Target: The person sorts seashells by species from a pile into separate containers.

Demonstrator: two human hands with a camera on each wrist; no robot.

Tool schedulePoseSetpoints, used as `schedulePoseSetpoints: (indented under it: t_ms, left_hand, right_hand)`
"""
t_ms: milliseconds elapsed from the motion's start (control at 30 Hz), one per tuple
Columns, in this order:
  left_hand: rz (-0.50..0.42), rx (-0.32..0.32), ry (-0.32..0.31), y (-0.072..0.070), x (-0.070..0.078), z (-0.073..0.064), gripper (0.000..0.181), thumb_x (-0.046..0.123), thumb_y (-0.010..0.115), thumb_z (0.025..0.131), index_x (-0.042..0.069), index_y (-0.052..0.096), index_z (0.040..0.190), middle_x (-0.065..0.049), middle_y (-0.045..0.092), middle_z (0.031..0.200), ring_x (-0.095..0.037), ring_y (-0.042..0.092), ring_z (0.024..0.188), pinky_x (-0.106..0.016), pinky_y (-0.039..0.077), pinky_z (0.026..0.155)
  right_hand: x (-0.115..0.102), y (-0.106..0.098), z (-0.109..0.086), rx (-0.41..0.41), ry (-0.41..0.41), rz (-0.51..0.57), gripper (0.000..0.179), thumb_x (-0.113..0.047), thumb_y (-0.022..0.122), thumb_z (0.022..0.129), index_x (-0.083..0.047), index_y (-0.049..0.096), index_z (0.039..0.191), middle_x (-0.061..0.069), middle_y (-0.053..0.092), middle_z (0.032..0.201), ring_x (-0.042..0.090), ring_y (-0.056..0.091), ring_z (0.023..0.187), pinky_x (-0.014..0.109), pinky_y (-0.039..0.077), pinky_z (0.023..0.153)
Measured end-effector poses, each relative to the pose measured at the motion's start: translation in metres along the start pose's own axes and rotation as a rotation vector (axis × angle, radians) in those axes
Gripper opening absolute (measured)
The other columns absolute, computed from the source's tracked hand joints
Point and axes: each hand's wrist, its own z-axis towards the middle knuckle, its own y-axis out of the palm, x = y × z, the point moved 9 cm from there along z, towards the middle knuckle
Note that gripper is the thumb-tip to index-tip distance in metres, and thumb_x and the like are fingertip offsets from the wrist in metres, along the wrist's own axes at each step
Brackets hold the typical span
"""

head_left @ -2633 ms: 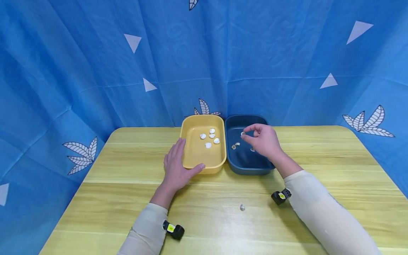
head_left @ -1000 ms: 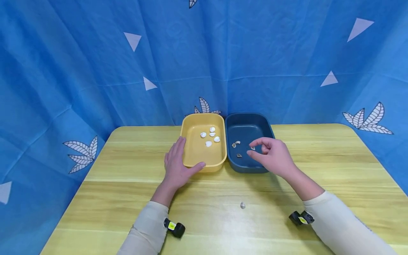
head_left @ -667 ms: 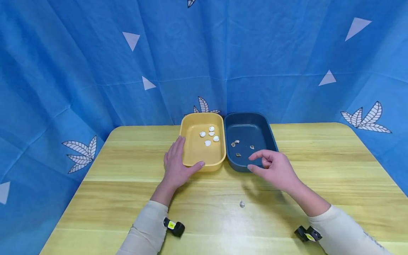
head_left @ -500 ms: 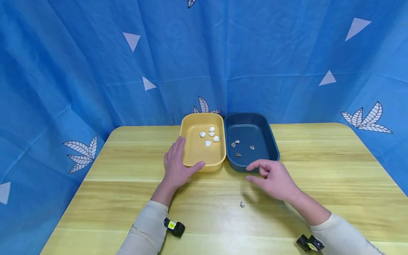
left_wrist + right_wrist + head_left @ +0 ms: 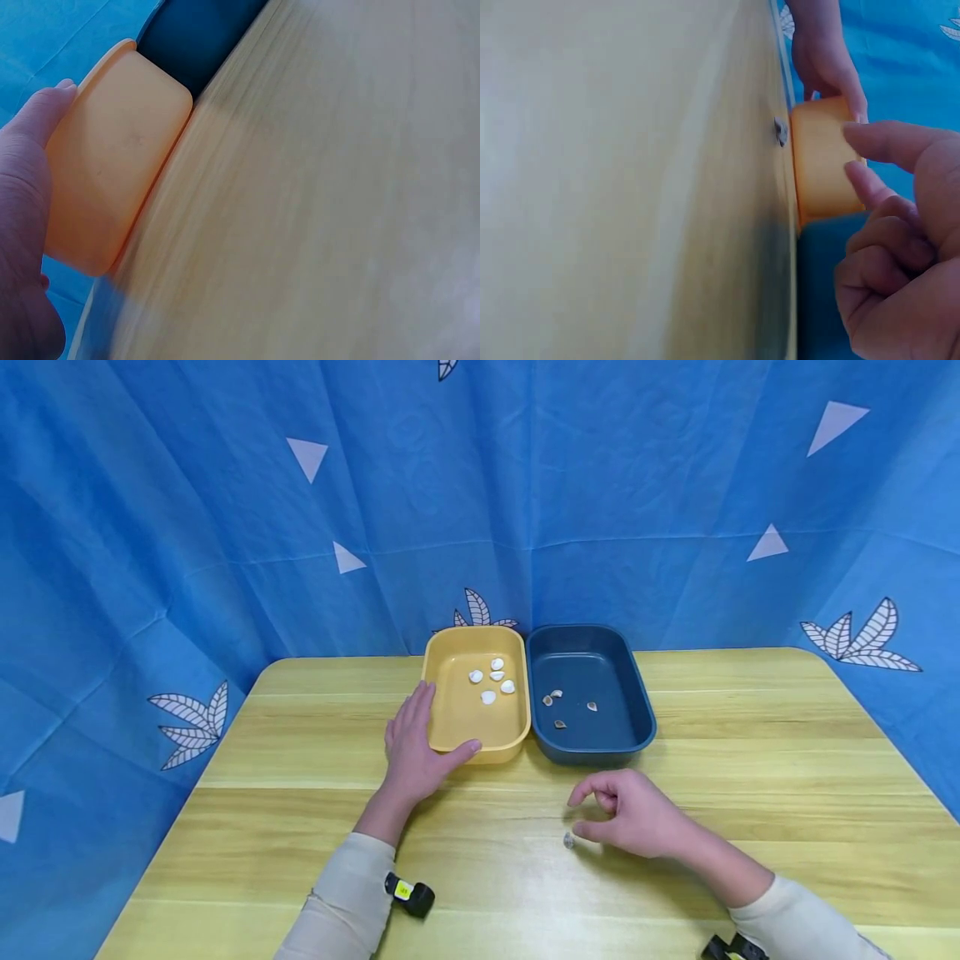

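Note:
My left hand (image 5: 414, 755) rests against the left side of a yellow tub (image 5: 480, 757), fingers straight along it and thumb over the near rim. In the left wrist view the thumb lies along the rim of this tub (image 5: 124, 165). My right hand (image 5: 633, 814) hovers low over the table with thumb and index finger apart and nothing between them. Just beyond its thumb tip lies a small greyish seashell (image 5: 568, 841) on the wood. The right wrist view shows that shell (image 5: 781, 131) short of the spread fingertips; the other fingers are curled in.
A dark blue tub (image 5: 592, 752) stands right beside the yellow one, holding several brownish shells (image 5: 560, 724). Several white shells (image 5: 488, 697) lie in the yellow tub. Behind the wooden table (image 5: 300, 827) hangs a blue curtain (image 5: 420, 493).
My right hand let a shell go in the blue tub, then came back over its rim, fingers parted, down to the shell on the table. The left hand stayed put.

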Motion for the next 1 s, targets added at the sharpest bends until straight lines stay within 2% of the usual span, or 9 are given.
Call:
schedulePoseSetpoints:
  t_ms: [133,367,633,1000]
  left_hand:
    - [0.002,0.002,0.002,0.001,-0.001,0.0,0.111,0.069,0.071,0.077,0.014,0.021,0.16,-0.003,0.017,0.165,-0.029,0.017,0.147,-0.06,0.009,0.113]
    - [0.002,0.013,0.01,0.002,-0.002,0.001,0.112,0.07,0.07,0.076,0.014,0.022,0.16,-0.003,0.018,0.164,-0.03,0.017,0.147,-0.061,0.01,0.112]
    - [0.002,0.022,0.024,0.001,0.0,0.0,0.112,0.07,0.07,0.076,0.013,0.022,0.16,-0.005,0.018,0.164,-0.031,0.018,0.147,-0.061,0.01,0.112]
    - [-0.012,0.011,0.009,0.001,-0.002,0.0,0.111,0.069,0.071,0.077,0.014,0.022,0.16,-0.004,0.017,0.165,-0.029,0.016,0.147,-0.06,0.008,0.113]
  right_hand:
    - [0.005,0.009,-0.001,-0.06,0.011,-0.012,0.022,-0.02,0.087,0.078,-0.017,0.074,0.095,-0.013,0.029,0.058,0.003,0.031,0.053,0.027,0.044,0.067]
    - [0.012,0.019,-0.001,-0.116,0.045,-0.031,0.021,-0.02,0.087,0.077,-0.021,0.073,0.092,-0.013,0.035,0.058,0.002,0.034,0.053,0.026,0.041,0.06]
    - [0.011,0.023,0.0,-0.138,0.02,-0.064,0.022,-0.016,0.087,0.075,-0.02,0.071,0.089,-0.014,0.037,0.056,0.002,0.036,0.053,0.027,0.047,0.07]
    - [0.011,0.026,0.0,-0.152,0.019,-0.045,0.015,-0.022,0.085,0.081,-0.022,0.071,0.086,-0.014,0.036,0.056,0.002,0.037,0.054,0.026,0.046,0.071]
